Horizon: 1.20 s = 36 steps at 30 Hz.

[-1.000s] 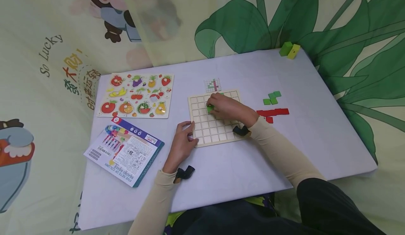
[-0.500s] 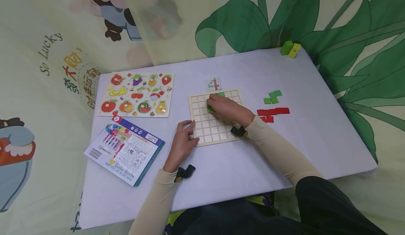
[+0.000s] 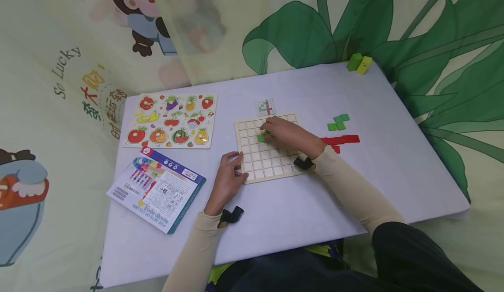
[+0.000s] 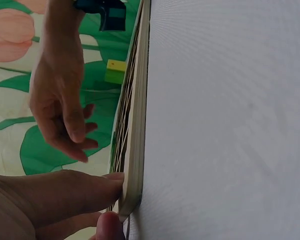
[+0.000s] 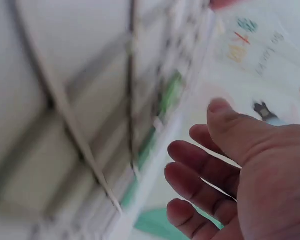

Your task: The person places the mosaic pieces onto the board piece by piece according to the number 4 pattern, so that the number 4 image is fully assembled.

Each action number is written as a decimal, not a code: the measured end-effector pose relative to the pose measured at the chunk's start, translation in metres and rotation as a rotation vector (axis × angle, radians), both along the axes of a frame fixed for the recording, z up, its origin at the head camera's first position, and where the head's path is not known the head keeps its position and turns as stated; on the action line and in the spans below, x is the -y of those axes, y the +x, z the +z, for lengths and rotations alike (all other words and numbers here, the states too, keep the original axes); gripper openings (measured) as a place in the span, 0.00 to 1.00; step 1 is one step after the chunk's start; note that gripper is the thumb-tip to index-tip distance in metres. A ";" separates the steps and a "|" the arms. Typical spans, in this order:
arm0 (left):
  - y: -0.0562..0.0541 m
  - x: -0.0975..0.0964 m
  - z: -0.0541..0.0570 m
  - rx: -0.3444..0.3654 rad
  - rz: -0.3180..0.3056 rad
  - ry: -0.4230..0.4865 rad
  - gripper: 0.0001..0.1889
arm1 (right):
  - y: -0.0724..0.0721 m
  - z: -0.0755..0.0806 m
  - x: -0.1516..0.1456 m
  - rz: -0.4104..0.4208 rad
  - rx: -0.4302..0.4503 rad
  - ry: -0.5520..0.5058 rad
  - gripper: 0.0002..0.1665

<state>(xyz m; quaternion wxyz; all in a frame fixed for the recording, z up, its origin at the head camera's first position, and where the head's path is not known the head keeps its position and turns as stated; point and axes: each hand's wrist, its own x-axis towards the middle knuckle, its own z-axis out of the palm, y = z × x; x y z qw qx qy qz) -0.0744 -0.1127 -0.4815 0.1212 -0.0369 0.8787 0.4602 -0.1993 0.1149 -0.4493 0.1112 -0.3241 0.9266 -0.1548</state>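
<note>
My right hand rests on the wooden grid board at frame centre, fingertips on a green tile seated in the board's upper-left cells. The right wrist view shows the fingers loosely bent, nothing pinched. My left hand grips the board's lower-left corner, thumb and fingers against its edge. A small pattern card lies just above the board. To the right of it, loose green pieces and red pieces lie on the white table.
</note>
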 end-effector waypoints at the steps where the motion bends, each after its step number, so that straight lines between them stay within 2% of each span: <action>1: 0.000 0.000 0.000 0.000 0.001 0.001 0.40 | 0.000 0.005 -0.007 -0.026 0.014 -0.012 0.22; 4: 0.001 -0.001 -0.001 0.002 0.002 0.003 0.40 | -0.001 0.019 -0.038 -0.127 0.055 -0.020 0.23; 7: 0.001 0.000 0.001 0.002 0.016 0.002 0.40 | -0.005 0.028 -0.076 -0.236 0.101 0.020 0.24; 11: 0.001 0.001 0.000 -0.001 0.016 0.004 0.40 | -0.010 0.028 -0.124 -0.359 0.183 0.122 0.27; 15: 0.001 0.001 0.001 -0.006 0.004 0.003 0.40 | -0.011 0.019 -0.157 -0.419 0.255 0.183 0.32; 23: 0.000 -0.001 0.000 0.000 0.006 0.008 0.40 | -0.012 0.003 -0.171 -0.428 0.276 0.172 0.34; 30: 0.000 -0.001 0.000 -0.010 0.011 0.008 0.40 | -0.013 0.000 -0.169 -0.417 0.265 0.171 0.31; 36: 0.000 0.001 0.000 -0.017 0.009 0.002 0.40 | -0.014 0.000 -0.168 -0.424 0.287 0.146 0.31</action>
